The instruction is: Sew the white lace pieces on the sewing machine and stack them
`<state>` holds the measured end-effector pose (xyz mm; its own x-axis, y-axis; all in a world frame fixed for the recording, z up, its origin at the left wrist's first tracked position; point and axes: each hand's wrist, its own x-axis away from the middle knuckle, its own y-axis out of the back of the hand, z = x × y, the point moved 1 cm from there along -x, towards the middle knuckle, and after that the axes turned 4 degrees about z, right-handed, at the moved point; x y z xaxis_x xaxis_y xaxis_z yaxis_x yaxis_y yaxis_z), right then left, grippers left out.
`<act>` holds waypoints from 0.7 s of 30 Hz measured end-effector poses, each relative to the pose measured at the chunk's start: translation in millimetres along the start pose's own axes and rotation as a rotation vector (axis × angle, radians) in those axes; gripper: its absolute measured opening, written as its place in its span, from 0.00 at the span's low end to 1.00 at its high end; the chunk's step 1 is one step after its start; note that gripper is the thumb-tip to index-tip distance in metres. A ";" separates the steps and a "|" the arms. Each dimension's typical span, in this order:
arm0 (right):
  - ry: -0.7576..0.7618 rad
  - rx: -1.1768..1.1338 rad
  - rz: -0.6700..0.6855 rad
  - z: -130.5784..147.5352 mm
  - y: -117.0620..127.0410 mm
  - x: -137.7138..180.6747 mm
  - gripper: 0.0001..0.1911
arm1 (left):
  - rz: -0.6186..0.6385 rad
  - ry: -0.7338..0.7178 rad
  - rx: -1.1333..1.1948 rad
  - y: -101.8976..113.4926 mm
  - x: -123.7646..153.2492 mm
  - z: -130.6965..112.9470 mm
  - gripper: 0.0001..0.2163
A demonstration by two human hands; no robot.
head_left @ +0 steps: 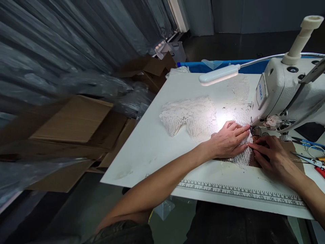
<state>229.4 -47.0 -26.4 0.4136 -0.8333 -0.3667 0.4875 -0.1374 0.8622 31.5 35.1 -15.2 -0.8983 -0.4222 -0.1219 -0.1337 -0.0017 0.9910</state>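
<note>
A white lace piece [243, 160] lies under the head of a sewing machine [276, 84], close to its needle and presser foot. My left hand [228, 139] rests on this lace, its fingers stretched out and pointing toward the presser foot. On the other side, my right hand [273, 154] pinches the lace's near right edge between curled fingers. Both hands' fingertips almost meet just in front of the needle area. Left of them, a second lace piece [188, 117] with a fringed edge lies on the white tabletop [142, 154].
A lit lamp [219, 75] on a flexible neck hangs above the lace. Scissors [308, 159] and blue-handled snips [308, 142] lie at the right. A printed ruler [241, 193] runs along the front edge. Cardboard boxes [72, 118] and plastic sheeting stand left.
</note>
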 end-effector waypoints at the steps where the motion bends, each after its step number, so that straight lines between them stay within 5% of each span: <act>1: 0.001 -0.005 0.013 -0.1 1.2 -0.6 0.16 | -0.001 0.002 -0.004 0.3 -0.2 -0.4 0.21; 21: 0.018 -0.033 0.015 -2.1 5.8 -3.7 0.15 | -0.012 -0.020 0.030 3.2 -0.6 0.7 0.19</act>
<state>232.2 -43.6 -20.8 0.4343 -0.8255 -0.3605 0.5061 -0.1075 0.8558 31.4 36.0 -12.0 -0.9047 -0.4039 -0.1354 -0.1570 0.0206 0.9874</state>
